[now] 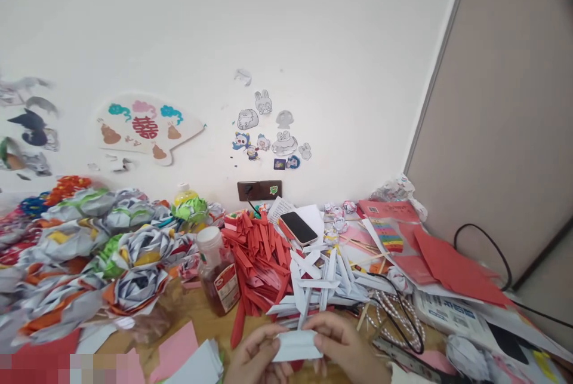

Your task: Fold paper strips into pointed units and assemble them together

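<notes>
Between my two hands is a small folded piece of white paper (pixel 296 346), held level near the table's front edge. My left hand (pixel 259 353) pinches its left end with thumb and fingers. At the right end, my right hand (pixel 338 342) grips it the same way. Just beyond my fingers lies a pile of folded white paper strips (pixel 320 279). Beside that, to the left, is a heap of folded red paper strips (pixel 264 252). Loose white sheets (pixel 201 365) and a pink sheet (pixel 176 348) lie left of my left hand.
Large folded-paper flowers (pixel 138 285) crowd the left side. A bottle of dark red liquid (pixel 218 273) stands by the red heap. A phone (pixel 298 227) lies behind the strips. Red paper (pixel 456 264), a bead string (pixel 403 312) and a black cable (pixel 486 229) are at right.
</notes>
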Available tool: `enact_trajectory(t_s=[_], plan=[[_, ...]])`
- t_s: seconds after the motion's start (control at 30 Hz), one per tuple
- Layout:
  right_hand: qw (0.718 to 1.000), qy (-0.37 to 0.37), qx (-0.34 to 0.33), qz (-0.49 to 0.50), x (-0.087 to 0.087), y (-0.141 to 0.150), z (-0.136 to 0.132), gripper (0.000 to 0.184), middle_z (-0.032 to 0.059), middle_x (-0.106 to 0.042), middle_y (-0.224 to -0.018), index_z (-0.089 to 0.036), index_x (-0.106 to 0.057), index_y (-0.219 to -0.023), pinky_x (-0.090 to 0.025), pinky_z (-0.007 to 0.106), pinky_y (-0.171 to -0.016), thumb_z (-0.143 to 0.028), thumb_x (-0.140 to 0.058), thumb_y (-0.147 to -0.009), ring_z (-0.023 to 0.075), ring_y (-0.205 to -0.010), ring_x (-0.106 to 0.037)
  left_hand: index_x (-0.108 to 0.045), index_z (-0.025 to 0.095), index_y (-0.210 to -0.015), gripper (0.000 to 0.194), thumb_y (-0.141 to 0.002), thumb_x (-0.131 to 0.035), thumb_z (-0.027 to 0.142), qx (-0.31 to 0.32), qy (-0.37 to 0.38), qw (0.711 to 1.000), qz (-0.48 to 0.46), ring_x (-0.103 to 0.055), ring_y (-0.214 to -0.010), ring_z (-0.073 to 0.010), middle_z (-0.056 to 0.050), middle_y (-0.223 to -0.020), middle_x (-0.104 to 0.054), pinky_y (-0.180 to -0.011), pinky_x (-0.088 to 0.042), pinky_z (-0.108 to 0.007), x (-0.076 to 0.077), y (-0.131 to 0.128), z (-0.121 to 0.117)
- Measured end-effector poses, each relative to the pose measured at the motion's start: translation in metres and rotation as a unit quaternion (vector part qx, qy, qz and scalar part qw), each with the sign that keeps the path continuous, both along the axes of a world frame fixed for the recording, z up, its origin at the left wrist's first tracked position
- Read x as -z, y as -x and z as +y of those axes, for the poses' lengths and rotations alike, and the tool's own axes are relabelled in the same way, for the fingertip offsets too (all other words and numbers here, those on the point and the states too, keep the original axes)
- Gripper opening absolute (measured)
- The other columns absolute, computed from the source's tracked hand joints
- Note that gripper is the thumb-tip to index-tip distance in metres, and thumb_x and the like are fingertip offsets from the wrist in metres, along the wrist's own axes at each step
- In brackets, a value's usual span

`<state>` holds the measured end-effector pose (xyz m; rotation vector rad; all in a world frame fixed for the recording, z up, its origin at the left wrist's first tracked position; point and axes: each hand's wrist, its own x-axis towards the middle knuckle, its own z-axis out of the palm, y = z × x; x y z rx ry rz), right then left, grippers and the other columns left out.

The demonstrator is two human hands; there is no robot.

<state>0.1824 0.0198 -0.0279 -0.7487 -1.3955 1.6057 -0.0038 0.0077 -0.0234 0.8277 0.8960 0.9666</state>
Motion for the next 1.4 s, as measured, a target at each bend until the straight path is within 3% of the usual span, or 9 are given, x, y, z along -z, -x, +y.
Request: enact_trajectory(t_s=[0.17, 0.27, 0.47, 0.57, 0.67, 1.0, 1.17, 1.27, 1.4], plan=[[1.000, -0.020, 0.018, 0.007, -0.001, 0.000, -0.003, 0.030, 0.0003, -0.058, -0.060, -0.016, -0.063, -0.084, -0.042, 0.021, -0.045, -0.043, -0.060, -0.071, 0.0096, -0.047, -0.054, -0.062, 0.018, -0.072, 0.030, -0.055, -0.071, 0.041, -0.002, 0.009, 1.000, -0.027, -0.055, -0.031, -0.0136, -0.002, -0.044, -0.065, -0.033, -0.038, -0.020, -0.012, -0.004, -0.003], [0.997, -0.058, 0.044, -0.023, 0.003, -0.002, -0.002, 0.029, 0.0007, -0.058, -0.059, -0.016, -0.065, -0.083, -0.044, 0.022, -0.048, -0.043, -0.058, -0.073, 0.0106, -0.048, -0.055, -0.059, 0.018, -0.073, 0.031, -0.059, -0.066, 0.045, 0.013, -0.010, 0.999, -0.034, -0.057, -0.034, -0.0146, -0.004, -0.048, -0.067, -0.035, -0.042, -0.021, -0.013, -0.006, -0.003], [0.985, -0.133, 0.055, -0.099, -0.004, -0.002, -0.003, 0.031, 0.0061, -0.063, -0.078, -0.017, -0.064, -0.088, -0.048, 0.028, -0.059, -0.043, -0.051, -0.077, 0.0154, -0.062, -0.060, -0.052, 0.018, -0.073, 0.038, -0.058, -0.066, 0.050, 0.007, -0.065, 0.995, 0.079, -0.057, -0.034, -0.0141, 0.000, -0.046, -0.064, -0.035, -0.040, -0.021, -0.002, -0.005, 0.003], [0.984, -0.128, 0.054, -0.110, -0.012, 0.001, -0.006, 0.034, 0.0040, -0.062, -0.072, -0.015, -0.060, -0.094, -0.046, 0.026, -0.056, -0.044, -0.052, -0.077, 0.0145, -0.060, -0.058, -0.054, 0.016, -0.085, 0.041, -0.062, -0.064, 0.049, -0.001, -0.120, 0.984, 0.128, -0.060, -0.043, -0.0155, -0.001, -0.050, -0.066, -0.044, -0.045, -0.024, -0.001, -0.003, 0.001], [0.981, -0.126, 0.053, -0.138, -0.013, 0.003, -0.005, 0.032, 0.0020, -0.060, -0.065, -0.014, -0.061, -0.085, -0.044, 0.025, -0.055, -0.043, -0.056, -0.074, 0.0133, -0.057, -0.055, -0.056, 0.015, -0.077, 0.036, -0.063, -0.064, 0.047, -0.005, -0.143, 0.977, 0.158, -0.062, -0.052, -0.0171, -0.003, -0.058, -0.068, -0.050, -0.047, -0.026, -0.003, -0.002, -0.002], [0.995, -0.049, 0.003, -0.087, -0.009, -0.002, 0.004, 0.040, -0.0008, -0.057, -0.056, -0.011, -0.061, -0.076, -0.043, 0.024, -0.050, -0.051, -0.060, -0.066, 0.0099, -0.047, -0.053, -0.055, 0.015, -0.077, 0.038, -0.060, -0.068, 0.046, 0.037, -0.110, 0.986, 0.116, -0.065, -0.061, -0.0183, -0.006, -0.064, -0.069, -0.051, -0.048, -0.024, -0.007, -0.001, 0.003], [0.991, -0.074, 0.028, -0.103, -0.011, 0.000, 0.003, 0.037, -0.0014, -0.055, -0.057, -0.012, -0.061, -0.076, -0.042, 0.023, -0.049, -0.049, -0.057, -0.070, 0.0092, -0.047, -0.051, -0.053, 0.015, -0.074, 0.043, -0.056, -0.068, 0.051, 0.029, -0.074, 0.990, 0.119, -0.063, -0.047, -0.0160, -0.003, -0.051, -0.066, -0.044, -0.047, -0.023, -0.005, -0.009, 0.004], [0.985, -0.103, 0.039, -0.129, -0.011, 0.002, 0.002, 0.032, -0.0007, -0.055, -0.059, -0.013, -0.062, -0.077, -0.041, 0.022, -0.049, -0.044, -0.056, -0.072, 0.0101, -0.050, -0.051, -0.052, 0.015, -0.069, 0.042, -0.055, -0.068, 0.051, 0.032, -0.109, 0.983, 0.146, -0.056, -0.035, -0.0113, 0.000, -0.041, -0.061, -0.040, -0.043, -0.020, -0.004, -0.014, 0.005], [0.979, -0.114, 0.056, -0.159, -0.010, 0.003, 0.002, 0.026, -0.0005, -0.057, -0.060, -0.014, -0.062, -0.076, -0.040, 0.021, -0.049, -0.038, -0.061, -0.069, 0.0105, -0.051, -0.051, -0.051, 0.015, -0.066, 0.040, -0.060, -0.064, 0.052, 0.033, -0.137, 0.979, 0.150, -0.056, -0.035, -0.0101, 0.000, -0.047, -0.063, -0.038, -0.042, -0.019, -0.003, -0.015, 0.004]])
